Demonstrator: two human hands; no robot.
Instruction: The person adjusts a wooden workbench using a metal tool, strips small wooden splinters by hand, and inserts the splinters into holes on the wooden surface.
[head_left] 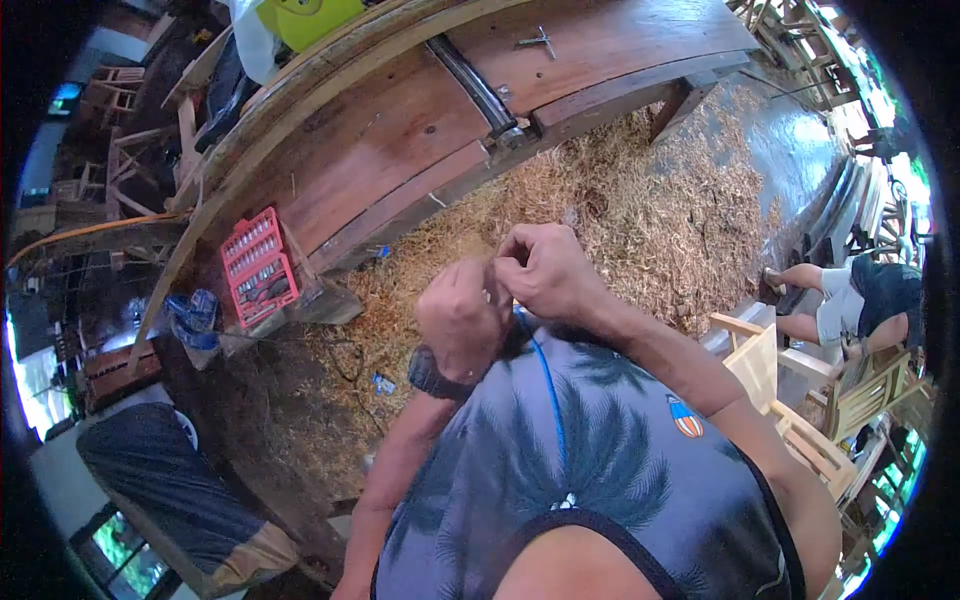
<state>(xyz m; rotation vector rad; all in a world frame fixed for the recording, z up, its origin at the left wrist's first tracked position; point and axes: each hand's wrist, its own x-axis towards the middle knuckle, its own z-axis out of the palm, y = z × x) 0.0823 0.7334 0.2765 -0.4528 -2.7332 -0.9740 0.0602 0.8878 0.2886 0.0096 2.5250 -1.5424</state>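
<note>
My left hand [460, 315], with a dark watch [432, 372] on its wrist, is held in front of my chest with its fingers curled closed. Meeting it at the fingertips is my right hand [548, 275], its thumb and index finger pinched together. Whatever is between the fingers is too small and hidden to name. A thin blue cord [548, 375] runs up the front of my patterned sleeveless shirt [610, 440] and reaches a spot just under the hands; whether they grip it I cannot tell.
A wooden workbench [370, 190] stands ahead, with a metal bar clamp [470, 85] and a small cross-shaped tool [540, 42] on it. A red socket set [260, 268] lies open at left. Wood shavings [640, 200] cover the floor. Another person [865, 300] sits at right near wooden frames [755, 365].
</note>
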